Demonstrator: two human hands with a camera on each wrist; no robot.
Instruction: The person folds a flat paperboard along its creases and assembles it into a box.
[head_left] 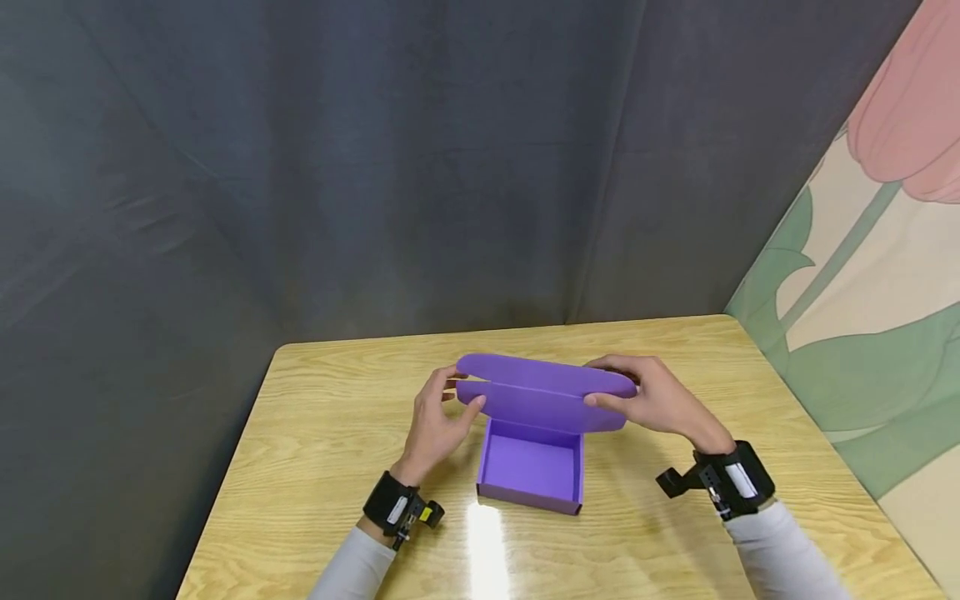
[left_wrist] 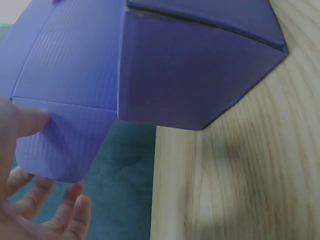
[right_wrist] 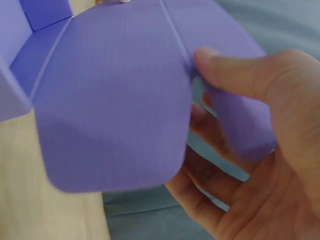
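A purple cardboard box (head_left: 531, 463) sits on the table, its tray facing up and its lid (head_left: 542, 408) raised at the far side. The lid has a long front flap (head_left: 536, 372) along its upper edge and rounded flaps at its sides. My left hand (head_left: 437, 425) pinches the left side flap (left_wrist: 75, 145), thumb on the near face and fingers behind. At the other end, my right hand (head_left: 656, 396) grips the lid, with the thumb (right_wrist: 225, 70) at the crease by the front flap and the other fingers behind. Inside the tray only bare purple cardboard shows.
The wooden table (head_left: 322, 467) has a glare streak in front of the box. A dark curtain (head_left: 450, 167) hangs behind its far edge, and a flower-patterned cloth (head_left: 885, 333) is at the right. Each wrist wears a black camera band.
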